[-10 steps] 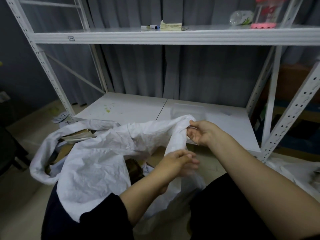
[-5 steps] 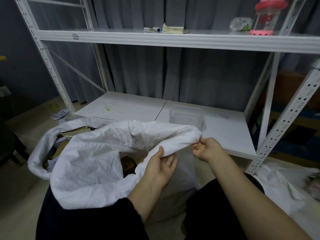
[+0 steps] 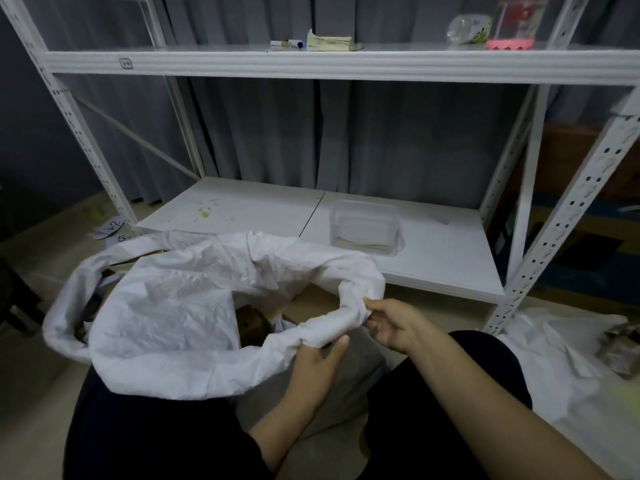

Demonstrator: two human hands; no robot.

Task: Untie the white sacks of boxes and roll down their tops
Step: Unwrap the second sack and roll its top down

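A white sack (image 3: 166, 317) stands open between my knees, its top rolled into a thick rim. Brown cardboard boxes (image 3: 251, 322) show inside the mouth. My right hand (image 3: 394, 323) pinches the rolled rim at its right end. My left hand (image 3: 317, 362) holds the near edge of the rim from below, its fingers partly hidden under the fabric. A second white sack (image 3: 69, 306) with its top rolled down sits behind to the left, with boxes in it.
A white metal rack stands ahead; its low shelf (image 3: 433, 265) carries a clear plastic tub (image 3: 363, 230). The upper shelf (image 3: 311, 60) holds markers, a paper stack and a pink-based container. Crumpled white sacking (image 3: 554, 358) lies on the floor at right.
The sack's top has come down from a raised bunch into a lower rolled rim. Both hands have moved down and toward me with the fabric.
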